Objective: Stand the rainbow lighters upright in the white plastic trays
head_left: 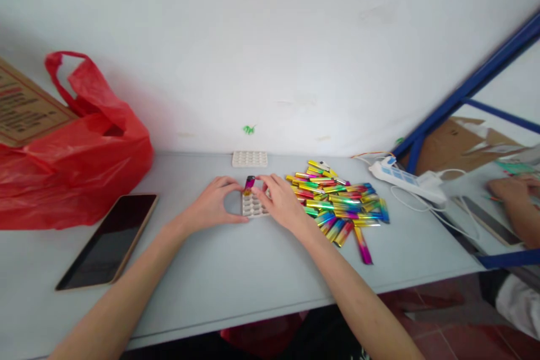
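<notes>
A small white tray (253, 209) with rows of slots lies on the table between my hands. My left hand (213, 202) grips its left side, thumb at the near corner and fingertips by the far corner. Pinched in my right hand (280, 199) is a shiny purple and gold lighter (250, 183), standing nearly upright at the tray's far left corner with its dark end up. Whether its lower end is seated in a slot I cannot tell. My right hand covers the tray's right part. A loose pile of metallic multicoloured lighters (333, 199) spreads just right of it.
Another white slotted tray (250, 158) rests against the wall. To the left are a tablet (110, 242), a red plastic bag (93, 152) and a cardboard box (29, 104). A power strip (407, 180) with cables lies right, near a blue frame (468, 87). Another person's hand (512, 188) shows beyond.
</notes>
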`<state>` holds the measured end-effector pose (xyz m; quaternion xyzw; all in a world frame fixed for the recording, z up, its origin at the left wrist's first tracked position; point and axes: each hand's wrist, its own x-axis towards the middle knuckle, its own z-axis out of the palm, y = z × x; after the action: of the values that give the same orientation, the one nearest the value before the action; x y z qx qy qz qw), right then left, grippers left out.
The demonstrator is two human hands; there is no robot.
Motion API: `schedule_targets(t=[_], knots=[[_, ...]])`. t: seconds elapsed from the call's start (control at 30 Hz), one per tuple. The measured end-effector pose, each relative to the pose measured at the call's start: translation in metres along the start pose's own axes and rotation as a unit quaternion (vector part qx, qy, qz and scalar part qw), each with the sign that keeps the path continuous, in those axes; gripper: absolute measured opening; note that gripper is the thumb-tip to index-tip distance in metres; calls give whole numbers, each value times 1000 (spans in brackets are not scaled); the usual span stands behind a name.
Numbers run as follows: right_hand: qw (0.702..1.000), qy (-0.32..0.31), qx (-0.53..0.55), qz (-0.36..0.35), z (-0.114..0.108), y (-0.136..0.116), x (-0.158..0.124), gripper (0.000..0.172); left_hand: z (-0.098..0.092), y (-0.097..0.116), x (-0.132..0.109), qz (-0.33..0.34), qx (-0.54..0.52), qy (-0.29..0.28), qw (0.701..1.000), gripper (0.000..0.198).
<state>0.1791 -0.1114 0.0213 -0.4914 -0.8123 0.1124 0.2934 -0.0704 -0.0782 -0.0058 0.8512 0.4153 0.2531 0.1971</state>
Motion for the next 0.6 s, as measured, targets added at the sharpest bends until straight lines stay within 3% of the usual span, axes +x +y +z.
schedule_targets(t=[0.23,0.47,0.6], knots=[[995,58,81,17,-22,5,-40,24,0,-1,1,-4,9,-3,1000,78],[994,11,105,-3,-3,-15,-8,17,-2,4,0,-13,11,3,1000,79],[994,42,103,10,-17,-17,-17,16,-2,4,0,-15,15,1,1000,78]])
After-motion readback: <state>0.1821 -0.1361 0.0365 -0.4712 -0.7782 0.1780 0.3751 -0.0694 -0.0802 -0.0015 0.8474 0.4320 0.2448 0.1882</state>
